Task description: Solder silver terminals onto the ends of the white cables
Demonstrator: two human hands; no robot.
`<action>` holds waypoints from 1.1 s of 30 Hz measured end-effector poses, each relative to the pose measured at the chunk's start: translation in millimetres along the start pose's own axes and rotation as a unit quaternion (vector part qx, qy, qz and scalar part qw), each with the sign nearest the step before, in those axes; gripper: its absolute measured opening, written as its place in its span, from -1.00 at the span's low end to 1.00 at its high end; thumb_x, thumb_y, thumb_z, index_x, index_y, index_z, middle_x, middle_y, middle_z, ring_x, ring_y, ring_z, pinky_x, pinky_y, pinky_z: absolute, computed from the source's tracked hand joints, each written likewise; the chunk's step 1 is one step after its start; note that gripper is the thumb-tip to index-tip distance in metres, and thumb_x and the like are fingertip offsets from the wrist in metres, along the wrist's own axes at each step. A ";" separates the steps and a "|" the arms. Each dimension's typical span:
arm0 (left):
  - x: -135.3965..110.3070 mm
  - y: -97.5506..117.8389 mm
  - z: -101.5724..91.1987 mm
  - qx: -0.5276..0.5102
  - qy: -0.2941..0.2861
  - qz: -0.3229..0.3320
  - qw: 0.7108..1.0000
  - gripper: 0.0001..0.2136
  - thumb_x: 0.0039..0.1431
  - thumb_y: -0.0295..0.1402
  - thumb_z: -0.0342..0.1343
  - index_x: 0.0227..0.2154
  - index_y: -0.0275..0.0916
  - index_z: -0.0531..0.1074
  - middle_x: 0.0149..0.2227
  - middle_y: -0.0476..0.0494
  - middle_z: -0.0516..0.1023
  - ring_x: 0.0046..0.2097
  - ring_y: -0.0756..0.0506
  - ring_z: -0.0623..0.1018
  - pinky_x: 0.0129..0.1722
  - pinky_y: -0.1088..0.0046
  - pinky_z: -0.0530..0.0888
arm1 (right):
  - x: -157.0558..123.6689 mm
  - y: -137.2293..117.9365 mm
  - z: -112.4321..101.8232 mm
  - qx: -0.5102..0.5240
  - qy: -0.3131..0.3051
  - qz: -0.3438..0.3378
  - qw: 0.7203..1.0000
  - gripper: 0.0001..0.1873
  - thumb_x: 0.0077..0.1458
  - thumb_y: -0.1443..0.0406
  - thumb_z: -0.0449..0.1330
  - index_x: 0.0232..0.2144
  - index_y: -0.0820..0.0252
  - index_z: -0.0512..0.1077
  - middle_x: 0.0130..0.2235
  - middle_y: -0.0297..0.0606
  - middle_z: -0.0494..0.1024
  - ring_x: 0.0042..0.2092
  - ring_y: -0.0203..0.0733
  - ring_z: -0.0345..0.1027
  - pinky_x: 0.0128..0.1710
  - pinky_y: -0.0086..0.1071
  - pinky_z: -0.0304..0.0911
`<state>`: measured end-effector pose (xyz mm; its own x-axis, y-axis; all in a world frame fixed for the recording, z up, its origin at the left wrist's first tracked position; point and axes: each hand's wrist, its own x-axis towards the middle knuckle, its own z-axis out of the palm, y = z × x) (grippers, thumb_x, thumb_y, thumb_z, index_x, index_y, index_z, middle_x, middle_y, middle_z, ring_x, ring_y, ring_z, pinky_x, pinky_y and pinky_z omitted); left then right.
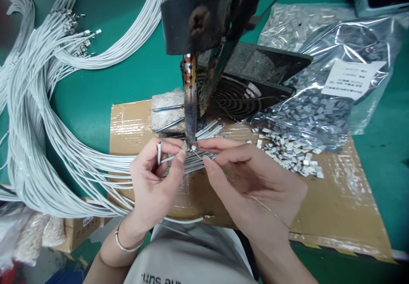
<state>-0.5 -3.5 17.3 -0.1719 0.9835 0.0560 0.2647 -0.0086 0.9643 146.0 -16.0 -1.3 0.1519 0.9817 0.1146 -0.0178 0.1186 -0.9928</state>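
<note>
Left hand (153,177) is closed, thumb and forefinger pinching a white wire (159,152) just beside the tip of the fixed soldering iron (190,100). Right hand (252,177) pinches a thin solder strand (265,207) at the same spot. Fingertips crowd the joint and it cannot be made out. The iron's upper body is cut off by the frame. Metal tabs (294,152) lie near on the cardboard (335,207).

Even overhead light, blurred warped edges.
</note>
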 end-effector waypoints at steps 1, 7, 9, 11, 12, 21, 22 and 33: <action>0.2 0.3 0.2 0.000 -0.001 -0.003 1.000 -0.85 0.27 -0.52 0.33 -0.40 -0.18 0.58 -0.31 -0.03 0.68 -0.27 0.00 0.58 -0.45 0.59 0.38 | -0.2 0.6 -0.2 -0.001 0.001 0.003 1.000 -0.76 0.23 0.52 0.33 -0.31 0.05 0.51 -0.05 -0.38 0.75 -0.01 -0.25 0.67 0.07 -0.36 0.52; -0.1 2.0 0.3 -0.009 -0.006 -0.015 1.000 -0.86 0.27 -0.53 0.31 -0.39 -0.20 0.58 -0.30 -0.05 0.69 -0.37 0.03 0.56 -0.52 0.58 0.33 | -0.8 3.0 -0.5 -0.005 0.005 0.003 1.000 -0.78 0.22 0.50 0.35 -0.33 0.06 0.51 -0.07 -0.33 0.76 -0.04 -0.19 0.67 0.06 -0.30 0.53; -0.5 2.6 0.0 -0.007 -0.005 -0.015 1.000 -0.86 0.27 -0.52 0.31 -0.40 -0.20 0.59 -0.31 -0.07 0.69 -0.40 0.02 0.55 -0.55 0.56 0.31 | -0.8 2.7 -0.4 -0.005 0.003 0.003 1.000 -0.78 0.23 0.49 0.35 -0.32 0.05 0.52 -0.07 -0.32 0.76 -0.03 -0.17 0.67 0.06 -0.28 0.53; -0.9 3.1 -0.3 -0.002 -0.003 -0.016 1.000 -0.87 0.27 -0.50 0.32 -0.40 -0.20 0.59 -0.31 -0.09 0.69 -0.40 0.00 0.56 -0.55 0.55 0.32 | -0.7 2.2 -0.2 -0.003 0.001 0.006 1.000 -0.78 0.23 0.49 0.35 -0.31 0.04 0.53 -0.07 -0.34 0.76 -0.04 -0.19 0.67 0.06 -0.30 0.53; -1.2 3.3 -0.4 0.001 -0.001 -0.016 1.000 -0.87 0.26 -0.49 0.33 -0.41 -0.20 0.59 -0.31 -0.10 0.70 -0.39 -0.01 0.57 -0.55 0.54 0.33 | -0.6 2.0 0.1 -0.002 0.000 0.006 1.000 -0.78 0.23 0.49 0.36 -0.31 0.04 0.53 -0.06 -0.35 0.75 -0.04 -0.21 0.67 0.06 -0.31 0.53; -1.7 2.9 -1.9 -0.007 -0.006 -0.011 1.000 -0.86 0.27 -0.49 0.33 -0.40 -0.20 0.59 -0.31 -0.09 0.69 -0.39 0.00 0.56 -0.53 0.55 0.34 | 0.3 1.3 1.1 -0.002 0.007 0.003 1.000 -0.79 0.25 0.47 0.35 -0.31 0.02 0.55 -0.08 -0.36 0.76 -0.07 -0.20 0.68 0.04 -0.30 0.55; -1.5 2.8 -1.8 -0.009 -0.006 -0.012 1.000 -0.86 0.27 -0.50 0.33 -0.40 -0.20 0.59 -0.31 -0.09 0.69 -0.39 0.01 0.55 -0.54 0.56 0.33 | 0.3 1.3 0.9 0.000 0.006 0.003 1.000 -0.79 0.25 0.47 0.35 -0.32 0.02 0.54 -0.08 -0.35 0.76 -0.07 -0.19 0.68 0.05 -0.29 0.55; -1.3 3.5 0.4 0.003 -0.004 -0.020 1.000 -0.86 0.26 -0.50 0.32 -0.42 -0.21 0.57 -0.32 -0.11 0.68 -0.37 -0.02 0.58 -0.54 0.56 0.35 | 0.1 2.8 0.8 -0.015 0.013 0.004 1.000 -0.82 0.23 0.44 0.37 -0.34 0.04 0.55 -0.11 -0.30 0.76 -0.11 -0.14 0.69 0.00 -0.24 0.58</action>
<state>1.0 -4.7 20.5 -0.1748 0.9845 0.0143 0.2624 0.0326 0.9644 145.1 -15.4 -4.0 0.1774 0.9783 0.1067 0.0104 0.1066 -0.9943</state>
